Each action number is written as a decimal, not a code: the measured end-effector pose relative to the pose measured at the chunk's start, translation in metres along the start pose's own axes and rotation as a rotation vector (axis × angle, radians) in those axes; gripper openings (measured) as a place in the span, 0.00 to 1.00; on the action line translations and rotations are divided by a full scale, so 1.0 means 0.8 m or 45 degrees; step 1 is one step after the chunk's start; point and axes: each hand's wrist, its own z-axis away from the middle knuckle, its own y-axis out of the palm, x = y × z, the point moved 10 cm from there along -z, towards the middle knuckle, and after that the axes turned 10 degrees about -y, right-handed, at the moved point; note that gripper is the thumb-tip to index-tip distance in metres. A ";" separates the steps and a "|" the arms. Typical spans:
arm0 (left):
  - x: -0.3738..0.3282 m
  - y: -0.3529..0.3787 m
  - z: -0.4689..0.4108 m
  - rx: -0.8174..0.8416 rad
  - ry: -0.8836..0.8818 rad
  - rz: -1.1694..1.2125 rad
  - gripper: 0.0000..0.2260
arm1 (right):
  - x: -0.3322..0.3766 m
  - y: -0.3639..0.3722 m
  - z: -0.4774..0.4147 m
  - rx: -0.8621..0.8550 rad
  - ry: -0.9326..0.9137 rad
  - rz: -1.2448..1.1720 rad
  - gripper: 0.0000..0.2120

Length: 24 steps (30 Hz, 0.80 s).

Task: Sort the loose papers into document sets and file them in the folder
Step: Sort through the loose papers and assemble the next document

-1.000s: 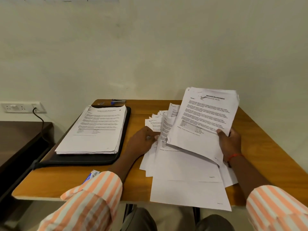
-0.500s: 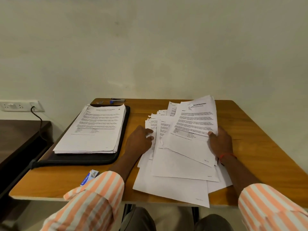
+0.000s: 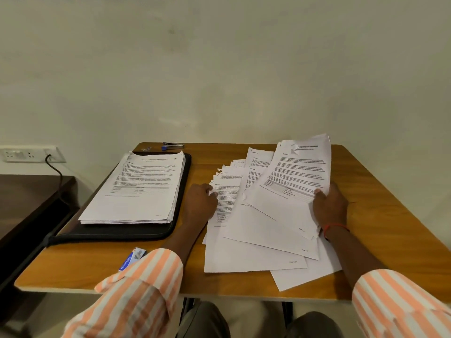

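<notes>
A fanned heap of loose papers (image 3: 253,242) lies on the right half of the wooden table (image 3: 380,215). My right hand (image 3: 329,206) grips the right edge of a stapled document set (image 3: 297,176) that lies tilted on top of the heap. My left hand (image 3: 201,203) holds the left edges of the fanned sheets, thumb on top. An open black folder (image 3: 180,191) on the left half of the table carries a neat stack of filed papers (image 3: 139,189).
A blue stapler (image 3: 172,146) lies at the table's far edge behind the folder. A small blue staple box (image 3: 131,258) sits near the front edge by my left sleeve. A dark side table (image 3: 26,198) stands left, with a wall socket (image 3: 29,154) and cable above it.
My right hand has lowered the stapled set from raised in the air onto the heap. The loose sheets have shifted and fanned out differently. My left hand stays at their left edge.
</notes>
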 end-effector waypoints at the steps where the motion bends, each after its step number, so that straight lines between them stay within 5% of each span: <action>1: 0.000 0.001 -0.001 0.004 -0.001 -0.012 0.15 | 0.000 0.000 0.000 0.002 0.003 -0.002 0.09; 13: -0.010 -0.015 0.005 -0.001 0.071 0.295 0.08 | -0.004 0.011 -0.003 0.058 -0.020 -0.148 0.08; 19: -0.016 -0.066 0.023 -0.292 0.171 0.503 0.05 | 0.004 0.019 0.002 0.122 -0.053 -0.166 0.10; 24: -0.027 -0.109 0.015 -0.503 0.151 0.598 0.12 | 0.016 0.016 0.004 0.147 -0.084 -0.181 0.11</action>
